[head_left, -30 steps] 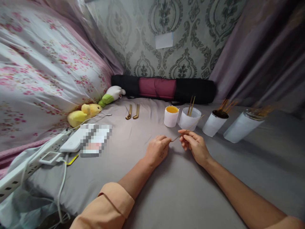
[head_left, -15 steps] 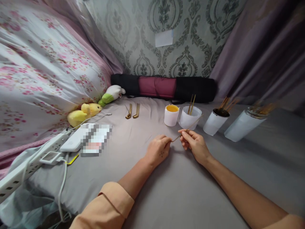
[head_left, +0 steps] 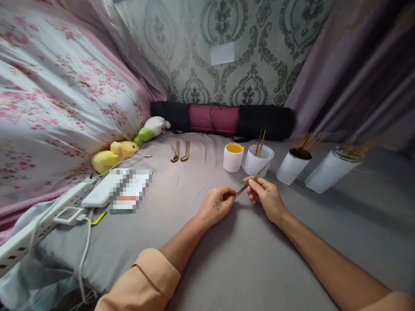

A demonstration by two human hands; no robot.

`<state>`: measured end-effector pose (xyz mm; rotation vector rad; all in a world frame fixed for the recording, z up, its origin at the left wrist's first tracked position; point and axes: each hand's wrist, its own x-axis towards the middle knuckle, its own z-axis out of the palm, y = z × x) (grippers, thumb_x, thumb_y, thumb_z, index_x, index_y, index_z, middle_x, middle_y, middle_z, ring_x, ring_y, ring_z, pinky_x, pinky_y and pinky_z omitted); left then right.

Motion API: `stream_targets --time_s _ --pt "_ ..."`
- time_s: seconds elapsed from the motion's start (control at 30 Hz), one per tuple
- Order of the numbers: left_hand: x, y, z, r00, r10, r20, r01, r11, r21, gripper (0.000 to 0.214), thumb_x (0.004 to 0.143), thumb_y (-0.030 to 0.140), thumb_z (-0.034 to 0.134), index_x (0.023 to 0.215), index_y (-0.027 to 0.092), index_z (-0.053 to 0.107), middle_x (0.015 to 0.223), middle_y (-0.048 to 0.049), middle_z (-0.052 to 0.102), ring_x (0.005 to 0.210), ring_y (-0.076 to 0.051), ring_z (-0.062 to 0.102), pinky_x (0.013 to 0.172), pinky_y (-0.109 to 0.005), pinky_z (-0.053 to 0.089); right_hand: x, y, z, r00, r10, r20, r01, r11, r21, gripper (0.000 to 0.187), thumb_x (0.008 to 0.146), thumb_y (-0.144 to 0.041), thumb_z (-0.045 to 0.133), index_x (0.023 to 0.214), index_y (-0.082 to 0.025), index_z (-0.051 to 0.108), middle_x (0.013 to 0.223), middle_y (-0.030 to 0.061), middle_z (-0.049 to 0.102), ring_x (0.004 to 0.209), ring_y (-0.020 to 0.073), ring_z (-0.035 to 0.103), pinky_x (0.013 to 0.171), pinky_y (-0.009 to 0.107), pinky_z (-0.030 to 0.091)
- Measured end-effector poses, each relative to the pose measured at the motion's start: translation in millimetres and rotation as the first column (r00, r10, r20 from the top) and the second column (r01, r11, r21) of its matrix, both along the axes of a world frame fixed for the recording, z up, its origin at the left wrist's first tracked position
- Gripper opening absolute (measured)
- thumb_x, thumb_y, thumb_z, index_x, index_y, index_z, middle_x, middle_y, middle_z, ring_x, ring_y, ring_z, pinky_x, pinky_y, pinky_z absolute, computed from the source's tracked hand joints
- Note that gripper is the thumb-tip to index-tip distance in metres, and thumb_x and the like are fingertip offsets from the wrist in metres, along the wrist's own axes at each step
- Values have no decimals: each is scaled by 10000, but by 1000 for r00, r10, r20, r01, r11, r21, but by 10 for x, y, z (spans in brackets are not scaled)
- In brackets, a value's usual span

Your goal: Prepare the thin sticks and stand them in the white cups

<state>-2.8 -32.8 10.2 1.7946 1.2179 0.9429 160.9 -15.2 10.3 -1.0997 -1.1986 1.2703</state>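
Observation:
Both my hands hold one thin wooden stick point(head_left: 259, 172) low over the grey bedsheet point(head_left: 227, 259). My left hand point(head_left: 216, 205) pinches its near end, fingers closed. My right hand point(head_left: 266, 196) grips the stick a little further along, and the far end points up to the right towards the cups. Just beyond stand a white cup with orange filling point(head_left: 233, 157) and a white cup point(head_left: 258, 160) holding two sticks.
Two more white cups point(head_left: 292, 166) point(head_left: 330, 170) with sticks lean at the right. Gold bent tools point(head_left: 181, 151) lie further back. A black and maroon roll bag point(head_left: 223, 119) lies against the wall. Plush toys point(head_left: 113, 154), a power strip point(head_left: 39, 224) and a floral quilt sit left.
My left hand has turned and shifted slightly, its fingers curling tighter on the stick's near end. The stick tilts a little steeper. The right hand has barely moved.

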Motion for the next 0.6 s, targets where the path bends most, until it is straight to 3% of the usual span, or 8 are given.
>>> stream_targets --time_s 0.33,0.47,0.6 --pt "14 7 18 990 45 130 -24 987 -161 238 706 204 500 868 139 661 723 -24 644 625 -104 542 557 -193 417 -1 -1 13 1000 -4 0 4 1000 0 329 729 -443 559 890 -157 588 613 -16 496 467 72 430 393 192 336" --pt "34 3 57 970 70 233 9 946 -324 261 687 167 494 896 117 642 639 -6 598 476 -59 449 433 -170 356 0 3 12 1000 -10 -3 10 1000 8 324 738 -435 551 889 -150 584 607 -16 486 463 70 425 391 191 335" --pt "46 0 82 922 94 377 85 897 -433 266 671 144 523 916 89 613 699 -35 606 463 -45 442 414 -170 356 6 5 18 1000 -18 7 18 1000 -5 317 733 -432 553 877 -150 579 604 -16 485 467 73 427 391 188 337"
